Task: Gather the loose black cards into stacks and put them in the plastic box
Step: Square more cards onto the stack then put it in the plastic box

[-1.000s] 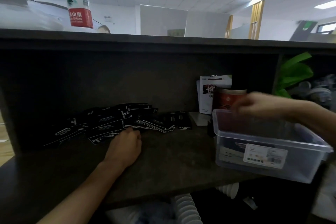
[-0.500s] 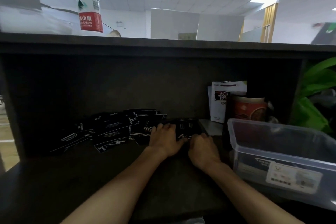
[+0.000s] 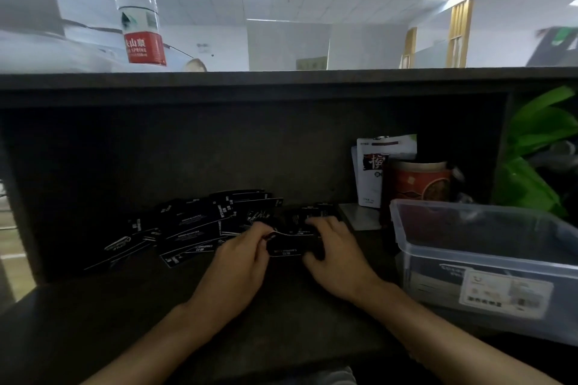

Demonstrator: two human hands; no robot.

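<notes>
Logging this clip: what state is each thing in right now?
Left hand: pinching the card bundle's left end.
Right hand: gripping its right end.
Bundle: held between both hands.
Loose cards: scattered on the shelf.
Box: lidless.
Bottle: upright, capped.

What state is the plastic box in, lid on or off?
Lid off. The box stands open-topped on the desk, its rim bare and the dark inside showing from above. No lid is in view.
</notes>
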